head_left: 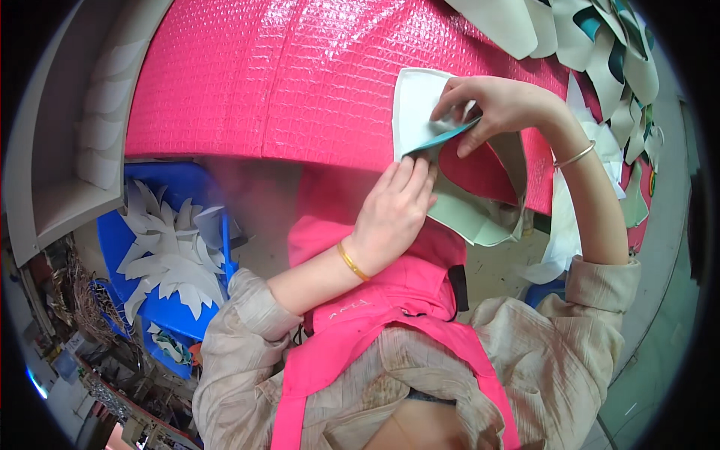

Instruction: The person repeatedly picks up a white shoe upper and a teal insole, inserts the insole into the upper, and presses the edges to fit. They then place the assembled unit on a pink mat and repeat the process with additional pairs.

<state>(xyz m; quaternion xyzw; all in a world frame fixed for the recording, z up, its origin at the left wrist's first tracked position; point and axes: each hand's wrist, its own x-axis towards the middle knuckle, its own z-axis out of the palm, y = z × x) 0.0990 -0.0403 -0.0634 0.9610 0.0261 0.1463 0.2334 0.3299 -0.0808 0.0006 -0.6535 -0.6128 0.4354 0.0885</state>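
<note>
A pale green-white, leather-like sewn piece (469, 216) with a teal lining lies over the front edge of the pink-covered table. It looks like a shoe upper, though its exact kind is unclear. Through its wide opening the pink cover shows. My left hand (394, 204), fingers together, presses on its near left edge beside a folded teal strip (448, 136). Bent over the opening from the right, my right hand (491, 112) has its thumb and curled fingers around the raised teal-lined edge; part of that grip is hidden.
Glossy pink sheeting covers the table (330, 82). Several pale pieces with teal backs (600, 56) hang in a row at the far right. A blue bin (161, 176) of white curved cut pieces stands at the left, below a grey shelf unit (64, 210) holding stacked white pieces.
</note>
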